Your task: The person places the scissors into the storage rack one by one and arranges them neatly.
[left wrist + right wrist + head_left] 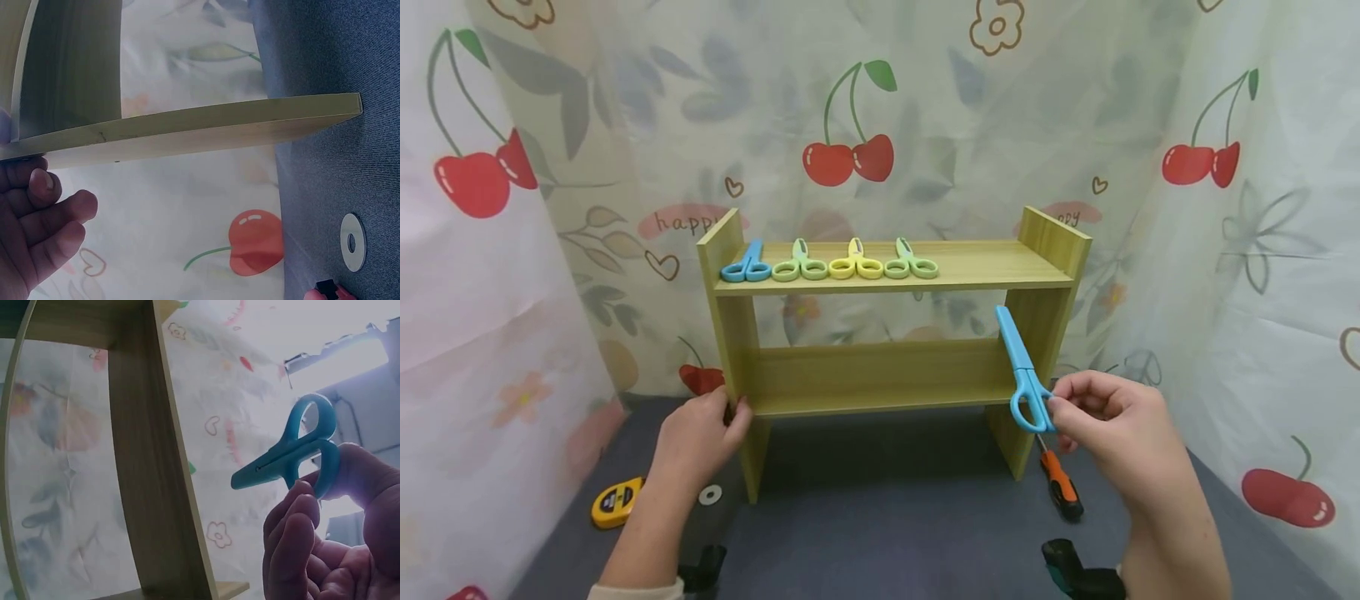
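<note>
My right hand [1123, 429] pinches one handle loop of blue scissors [1028, 379], holding them in front of the shelf's right side with the covered blade end pointing up. In the right wrist view the same scissors [287, 450] hang between thumb and fingers. My left hand [700, 433] grips the front edge of the left side panel of a wooden shelf [880, 379], thumb on the inner side. On its top board stand blue scissors [747, 265], green scissors [800, 265], yellow scissors [856, 263] and more green scissors [912, 263] in a row at the left, handles forward.
A yellow tape measure [616, 503] and a white washer [710, 495] lie on the dark tabletop [880, 533] at left. An orange-and-black screwdriver [1060, 487] lies by the shelf's right leg. Printed curtains [955, 133] surround the table at the back and sides.
</note>
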### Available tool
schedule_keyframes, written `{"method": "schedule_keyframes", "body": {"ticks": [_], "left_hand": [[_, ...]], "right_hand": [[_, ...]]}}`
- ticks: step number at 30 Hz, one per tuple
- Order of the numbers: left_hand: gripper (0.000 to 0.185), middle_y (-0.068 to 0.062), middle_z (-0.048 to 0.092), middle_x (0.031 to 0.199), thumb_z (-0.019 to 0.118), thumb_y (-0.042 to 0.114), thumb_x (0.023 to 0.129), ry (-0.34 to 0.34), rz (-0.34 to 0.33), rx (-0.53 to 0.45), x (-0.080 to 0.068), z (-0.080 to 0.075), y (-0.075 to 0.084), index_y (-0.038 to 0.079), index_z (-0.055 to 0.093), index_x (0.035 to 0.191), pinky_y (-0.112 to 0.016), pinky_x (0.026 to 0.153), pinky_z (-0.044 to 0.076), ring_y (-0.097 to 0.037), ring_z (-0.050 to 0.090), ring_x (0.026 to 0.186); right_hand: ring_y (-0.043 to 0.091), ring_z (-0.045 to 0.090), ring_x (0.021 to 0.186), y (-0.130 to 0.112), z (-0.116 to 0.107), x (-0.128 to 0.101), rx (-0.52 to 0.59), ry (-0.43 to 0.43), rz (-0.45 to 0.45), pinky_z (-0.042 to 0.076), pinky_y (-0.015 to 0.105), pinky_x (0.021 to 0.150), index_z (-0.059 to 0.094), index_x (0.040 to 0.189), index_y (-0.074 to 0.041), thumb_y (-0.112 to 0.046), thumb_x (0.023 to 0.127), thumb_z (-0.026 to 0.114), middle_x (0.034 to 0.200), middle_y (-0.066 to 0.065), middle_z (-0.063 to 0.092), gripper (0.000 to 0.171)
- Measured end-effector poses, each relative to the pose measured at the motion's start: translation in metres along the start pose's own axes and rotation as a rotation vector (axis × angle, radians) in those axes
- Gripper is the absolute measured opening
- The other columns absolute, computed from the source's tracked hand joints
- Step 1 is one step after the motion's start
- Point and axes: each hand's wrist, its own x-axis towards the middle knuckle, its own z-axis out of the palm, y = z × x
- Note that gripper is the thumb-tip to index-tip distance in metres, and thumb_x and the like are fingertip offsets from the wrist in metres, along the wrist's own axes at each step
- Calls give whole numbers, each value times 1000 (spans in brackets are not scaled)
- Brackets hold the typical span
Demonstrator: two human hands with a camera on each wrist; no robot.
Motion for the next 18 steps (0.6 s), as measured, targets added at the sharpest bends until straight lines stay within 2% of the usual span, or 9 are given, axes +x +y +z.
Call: {"method": "schedule_keyframes", "body": {"ticks": [3,8,14,18], "left_hand": [[32,0,40,58,53,25,101,1,-4,2,1,0,-1,12,48,73,-35,51,32,-16,40,49],[31,0,40,58,54,26,101,-8,-15,3,-2,-1,-2,12,49,74,-35,51,31,-17,40,50],[30,0,40,58,53,24,101,-7,-5,-2,-1,-1,-2,12,49,75,-35,51,32,-17,39,50],[29,0,40,58,54,24,101,-3,5,-5,0,1,-2,12,49,75,-34,50,32,-17,40,50]], "right_hand": [[22,62,59,-4,-5,12,-16,32,-30,55,31,60,65,98,11,-1,94,66,73,1,69,12],[19,62,58,-19,-11,37,-62,37,-80,56,29,59,64,99,12,-4,95,65,71,2,68,17],[17,62,63,-38,-15,82,-161,0,-25,56,29,63,65,106,8,-15,95,64,76,0,66,25],[19,60,68,-50,-10,111,-238,-10,4,55,29,66,68,107,3,-18,94,64,81,3,65,26]]}}
